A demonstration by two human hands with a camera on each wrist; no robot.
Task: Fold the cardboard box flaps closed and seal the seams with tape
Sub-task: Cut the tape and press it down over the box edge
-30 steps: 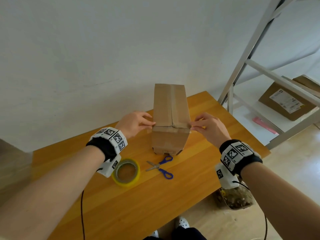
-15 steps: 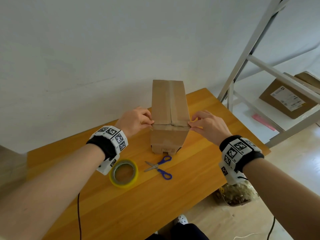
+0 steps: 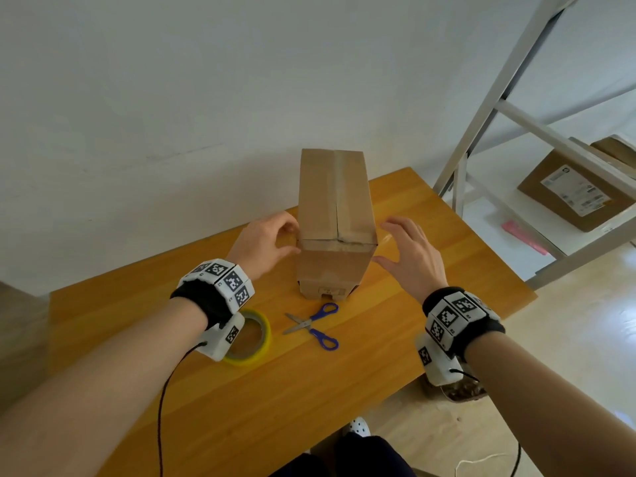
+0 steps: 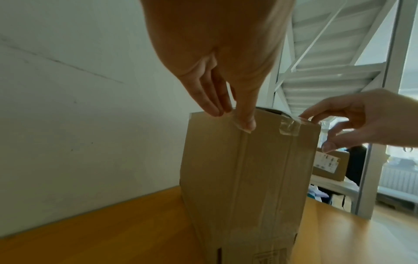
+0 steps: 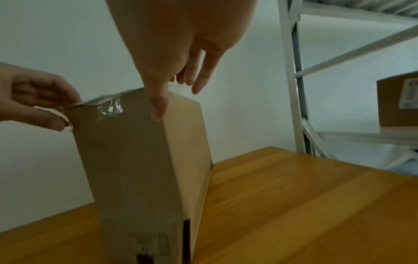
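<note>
A tall brown cardboard box (image 3: 335, 201) stands upright on the wooden table (image 3: 430, 280), its top flaps folded shut. A clear tape strip (image 3: 335, 243) runs across the near top edge. My left hand (image 3: 294, 241) pinches the strip's left end at the box's left corner, and in the left wrist view the thumb (image 4: 247, 125) presses it onto the side. Spread beside the right corner is my right hand (image 3: 380, 241), which holds nothing. Its thumb (image 5: 158, 110) touches the box corner, and the strip's loose right end (image 5: 178, 89) sticks out behind.
A yellow tape roll (image 3: 266, 333) and blue-handled scissors (image 3: 315, 325) lie on the table in front of the box. A white metal shelf (image 3: 481, 108) with a labelled carton (image 3: 571, 194) stands to the right. The wall is close behind the box.
My right hand has let go of the strip's right end and spread its fingers. My left hand still pinches the left end at the box corner.
</note>
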